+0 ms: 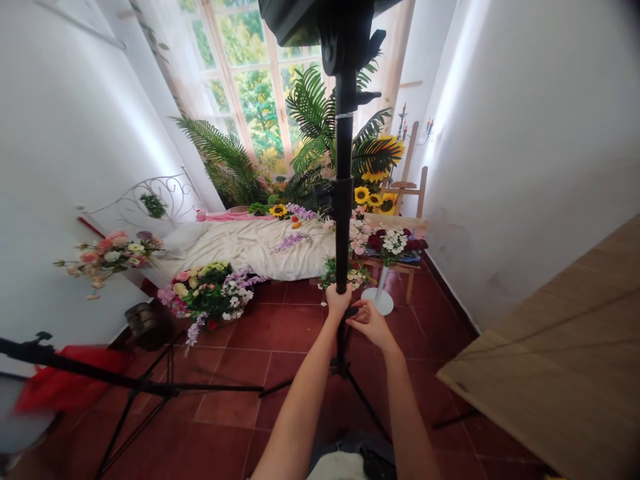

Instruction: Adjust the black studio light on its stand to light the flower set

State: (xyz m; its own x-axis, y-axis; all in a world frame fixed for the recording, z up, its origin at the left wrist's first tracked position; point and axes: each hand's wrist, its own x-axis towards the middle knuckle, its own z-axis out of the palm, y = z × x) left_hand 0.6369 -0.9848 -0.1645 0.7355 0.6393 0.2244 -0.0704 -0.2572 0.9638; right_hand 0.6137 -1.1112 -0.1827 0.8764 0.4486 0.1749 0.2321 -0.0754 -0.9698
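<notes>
A black light stand (343,240) rises upright in front of me, with a dark lamp head (310,20) at the top edge of the view. My left hand (339,300) is wrapped round its pole. Slightly lower and to the right, my right hand (367,321) pinches a small black knob (353,311) on the side of the pole. The stand's legs (367,403) spread over the floor below my hands.
Another black tripod stand (145,385) leans across the left side. Flower arrangements (213,293) stand before a bed with a cream sheet (255,247). A white pedestal (379,300) is just beyond my right hand. A wooden panel (560,360) fills the lower right.
</notes>
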